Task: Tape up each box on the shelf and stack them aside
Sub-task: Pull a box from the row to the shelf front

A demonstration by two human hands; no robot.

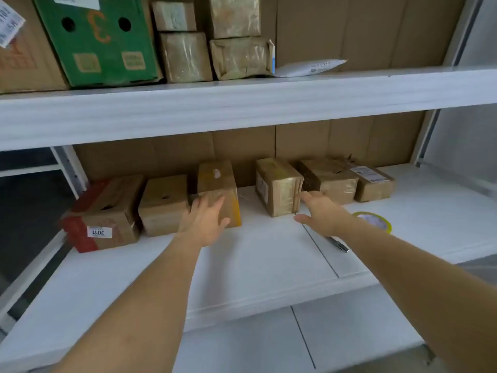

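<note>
Several brown cardboard boxes stand in a row at the back of the white middle shelf (269, 254). My left hand (205, 220) lies with straight fingers on the front face of a box with a yellow edge (217, 181). My right hand (321, 211) reaches with spread fingers toward a taped box (277, 187), its fingertips at that box's right front corner. A roll of yellowish tape (376, 219) lies flat on the shelf just right of my right wrist. A pen (338, 244) lies partly under my right forearm.
Left of the yellow-edged box stand a plain box (164, 205) and a red-and-brown box labelled 3011 (105, 214). Two more boxes (330, 179) sit at the right. The upper shelf (242, 109) holds a green carton (99, 39), wrapped parcels and a white envelope (312, 67).
</note>
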